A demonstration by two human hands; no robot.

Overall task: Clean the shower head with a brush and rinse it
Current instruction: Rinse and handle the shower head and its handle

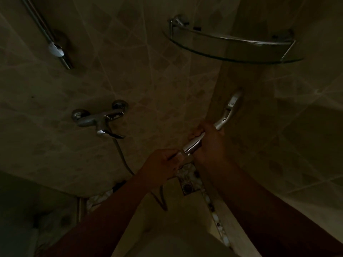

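Both forearms reach up from below. Right hand [209, 143] grips the shower head [225, 115] handle near the wall corner; left hand [163, 164] pinches its hose end, with the glass shelf [232, 51] well above.

A dim home bathroom, a shower corner: beige diamond-patterned wall tiles [148, 52], a chrome wall-mounted mixer tap [99, 120] with its hose hanging below, a curved glass corner shelf [232, 47], and a chrome riser rail [46, 32].

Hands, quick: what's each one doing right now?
Left hand: fingers curled round the lower end of the shower head, by the hose joint.
Right hand: gripping the shower head's handle.
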